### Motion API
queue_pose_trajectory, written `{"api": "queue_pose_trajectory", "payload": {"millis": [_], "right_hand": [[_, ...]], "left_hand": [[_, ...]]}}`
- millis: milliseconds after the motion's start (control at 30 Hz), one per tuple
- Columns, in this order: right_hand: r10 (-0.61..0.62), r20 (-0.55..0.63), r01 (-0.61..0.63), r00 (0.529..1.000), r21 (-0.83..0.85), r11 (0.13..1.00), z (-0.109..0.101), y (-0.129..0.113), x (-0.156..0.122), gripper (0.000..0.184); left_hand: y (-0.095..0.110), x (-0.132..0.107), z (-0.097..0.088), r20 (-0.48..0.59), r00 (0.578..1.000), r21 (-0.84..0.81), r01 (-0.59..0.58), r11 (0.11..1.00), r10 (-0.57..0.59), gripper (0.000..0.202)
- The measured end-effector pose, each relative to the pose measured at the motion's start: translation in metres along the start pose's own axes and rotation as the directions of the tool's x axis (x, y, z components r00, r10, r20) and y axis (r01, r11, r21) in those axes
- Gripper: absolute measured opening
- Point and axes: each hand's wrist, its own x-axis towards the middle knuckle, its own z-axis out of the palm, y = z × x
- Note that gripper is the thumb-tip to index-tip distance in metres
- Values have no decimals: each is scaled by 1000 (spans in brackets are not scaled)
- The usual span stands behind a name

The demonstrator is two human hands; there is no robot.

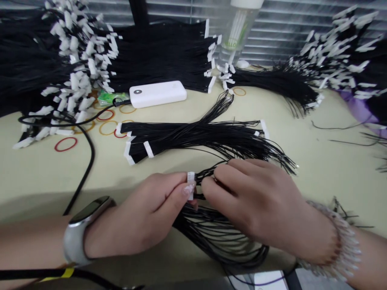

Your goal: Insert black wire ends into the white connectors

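Between the thumb and fingers of my left hand (151, 209) is a small white connector (191, 177), held upright with black wires running out of its right side. My right hand (256, 197) is closed in a pinch on the black wires (206, 173) just right of that connector; its fingertips are partly hidden. More of the bundle (223, 229) hangs in a loop beneath both hands. Just beyond them lies a flat bundle of black wires (193, 139) with white connectors at its ends.
A white power bank (159, 94) with a black cable (90, 161) lies behind. Rubber bands (65, 144) are scattered at left. Large piles of black wires (163, 52) with white connectors line the back, beside a clear bottle (237, 36). Loose wire ends (341, 209) lie at right.
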Motion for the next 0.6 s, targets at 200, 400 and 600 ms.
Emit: {"api": "queue_pose_trajectory", "payload": {"millis": [200,400,600], "right_hand": [[58,70,-68,996,150,986,-3,18,-6,14],[266,-89,-225,960,324,919,-22,34,-7,28],[225,139,-261,964,363,894,-32,39,-13,30]], "left_hand": [[-2,-1,2,-81,995,-129,38,991,-49,28],[-9,4,6,-183,962,-284,147,947,-204,31],[-13,5,10,-318,888,-319,231,919,-334,33]]}}
